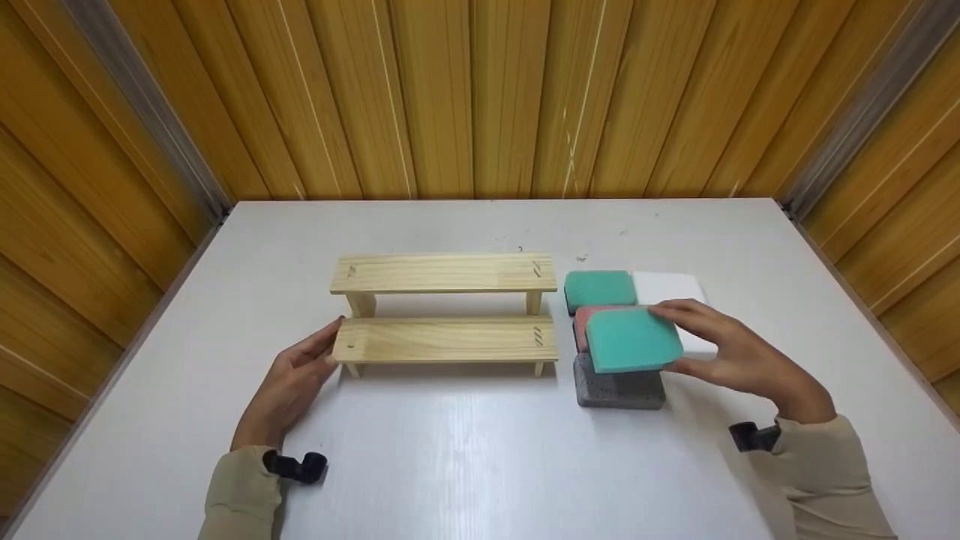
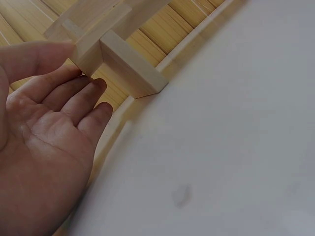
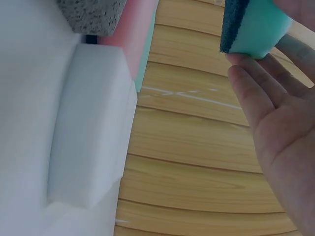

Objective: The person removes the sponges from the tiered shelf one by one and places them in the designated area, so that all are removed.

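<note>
My right hand (image 1: 739,358) pinches a green scouring sponge (image 1: 634,341) by its right side, thumb at the near edge and fingers at the far edge. The sponge is held above a pink sponge (image 1: 587,319) and a grey pumice-like block (image 1: 621,386), partly covering both. Its dark scouring layer (image 3: 233,24) shows in the right wrist view. At the left end of a two-step wooden rack (image 1: 446,341), my left hand (image 1: 291,381) grips the lower board between thumb and fingers. The rack stands upright on the table, both its boards bare.
Another green sponge (image 1: 600,289) lies behind the pink one. Beside it are white sponges (image 1: 666,286), partly hidden by my right hand. The white table (image 1: 450,457) ends at a wood-patterned wall (image 1: 435,97), with similar panels at both sides.
</note>
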Demonstrator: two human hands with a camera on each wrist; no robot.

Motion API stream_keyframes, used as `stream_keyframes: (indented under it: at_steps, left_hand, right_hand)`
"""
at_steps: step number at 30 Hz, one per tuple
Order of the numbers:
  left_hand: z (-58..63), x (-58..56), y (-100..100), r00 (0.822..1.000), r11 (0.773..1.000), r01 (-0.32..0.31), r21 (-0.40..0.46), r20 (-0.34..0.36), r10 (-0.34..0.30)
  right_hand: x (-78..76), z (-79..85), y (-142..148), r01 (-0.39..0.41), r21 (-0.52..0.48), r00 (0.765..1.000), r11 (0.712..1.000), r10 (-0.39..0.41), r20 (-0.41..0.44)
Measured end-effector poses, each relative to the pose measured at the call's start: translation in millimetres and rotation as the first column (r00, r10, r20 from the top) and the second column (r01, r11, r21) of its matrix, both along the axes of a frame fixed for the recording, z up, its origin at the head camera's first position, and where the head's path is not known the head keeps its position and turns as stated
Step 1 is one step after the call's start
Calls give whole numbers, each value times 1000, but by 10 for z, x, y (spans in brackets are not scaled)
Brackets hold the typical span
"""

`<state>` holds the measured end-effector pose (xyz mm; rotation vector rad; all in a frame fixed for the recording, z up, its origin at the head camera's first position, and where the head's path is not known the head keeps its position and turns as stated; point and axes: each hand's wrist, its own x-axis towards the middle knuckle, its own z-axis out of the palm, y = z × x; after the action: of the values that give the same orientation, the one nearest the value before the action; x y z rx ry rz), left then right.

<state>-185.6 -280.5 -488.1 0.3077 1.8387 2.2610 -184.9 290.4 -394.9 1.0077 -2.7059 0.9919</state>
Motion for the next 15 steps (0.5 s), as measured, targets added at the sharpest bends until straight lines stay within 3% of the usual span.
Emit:
stream_keyframes:
  at_steps: [15]
  left_hand:
    - [3,-6,-1,1000,1000,-4,-7,8,4]
  right_hand:
    - [20,-86,390,-9,-74,992,997,18,123]
